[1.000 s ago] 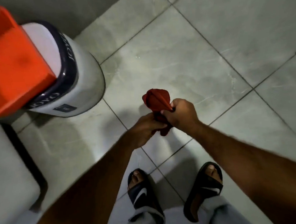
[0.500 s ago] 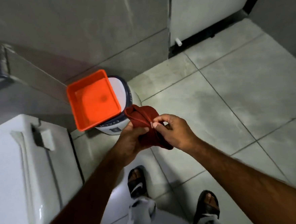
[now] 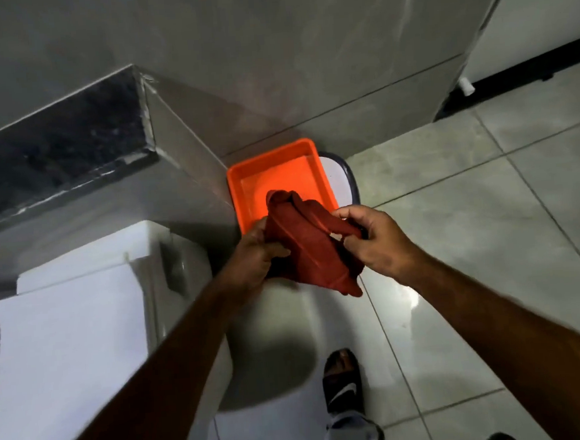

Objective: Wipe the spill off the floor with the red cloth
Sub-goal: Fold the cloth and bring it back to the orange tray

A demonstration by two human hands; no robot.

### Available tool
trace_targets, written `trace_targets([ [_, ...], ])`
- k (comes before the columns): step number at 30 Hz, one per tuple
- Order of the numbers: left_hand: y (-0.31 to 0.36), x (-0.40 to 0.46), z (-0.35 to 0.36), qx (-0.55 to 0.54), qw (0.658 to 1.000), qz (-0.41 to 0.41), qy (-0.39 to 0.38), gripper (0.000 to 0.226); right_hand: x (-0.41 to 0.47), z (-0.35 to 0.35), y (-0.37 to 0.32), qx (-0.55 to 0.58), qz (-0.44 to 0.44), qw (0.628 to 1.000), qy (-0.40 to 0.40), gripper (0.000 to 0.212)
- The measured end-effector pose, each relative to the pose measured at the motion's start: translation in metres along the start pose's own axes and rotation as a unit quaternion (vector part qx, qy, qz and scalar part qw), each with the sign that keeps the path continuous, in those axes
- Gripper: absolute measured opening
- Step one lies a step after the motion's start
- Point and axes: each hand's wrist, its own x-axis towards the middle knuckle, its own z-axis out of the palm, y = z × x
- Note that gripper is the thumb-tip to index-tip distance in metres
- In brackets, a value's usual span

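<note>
The red cloth (image 3: pixel 309 244) is bunched and held up in the air between both hands. My left hand (image 3: pixel 255 253) grips its left side and my right hand (image 3: pixel 375 239) pinches its right edge. The cloth's far end hangs over the orange tray (image 3: pixel 278 165), which rests on top of a white bucket (image 3: pixel 342 181). The grey tiled floor (image 3: pixel 487 213) has a shiny wet-looking patch (image 3: pixel 404 301) below my right hand.
A white toilet tank (image 3: pixel 81 303) and bowl fill the lower left. A dark stone ledge (image 3: pixel 54 157) and grey wall stand behind it. My sandalled foot (image 3: pixel 341 381) stands on the floor below the cloth. Open floor lies to the right.
The view has swung up and left toward the toilet and the wall. Both hands have carried the cloth from over the floor to over the orange tray, and the cloth is more spread out.
</note>
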Motion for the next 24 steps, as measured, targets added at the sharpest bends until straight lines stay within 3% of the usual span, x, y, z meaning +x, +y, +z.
trace_targets([
  [4,0.006,0.019,-0.039,0.009,1.0,0.019,0.022,0.057,0.035,0.013,-0.011,-0.123,-0.12,0.984,0.034,0.043],
  [7,0.011,0.032,-0.058,0.001,0.999,0.029,0.043,0.044,0.039,0.025,-0.008,-0.209,-0.202,0.956,-0.036,0.042],
  [9,0.018,0.04,-0.067,0.005,0.999,0.034,0.036,0.043,0.037,0.034,0.0,-0.238,-0.162,0.951,-0.111,0.037],
  [11,0.027,0.045,-0.072,0.003,0.999,0.046,-0.001,0.039,0.039,0.043,0.006,-0.197,-0.091,0.963,-0.158,0.025],
  [15,0.037,0.053,-0.075,-0.013,0.995,0.074,-0.066,0.047,0.063,0.059,0.007,-0.014,-0.008,0.996,-0.082,0.015],
  [18,0.039,0.062,-0.079,-0.051,0.993,0.069,-0.078,0.038,0.084,0.066,0.008,0.042,0.03,0.997,-0.051,0.048],
  [20,0.039,0.07,-0.081,-0.102,0.99,0.05,-0.086,0.034,0.095,0.067,0.01,0.003,0.026,0.996,-0.085,0.074],
  [21,0.039,0.074,-0.081,-0.118,0.988,0.042,-0.086,0.032,0.1,0.067,0.011,-0.027,0.014,0.994,-0.104,0.075],
  [24,0.036,0.083,-0.082,-0.139,0.989,0.039,-0.042,0.028,0.111,0.063,0.016,-0.081,-0.006,0.99,-0.115,0.047],
])
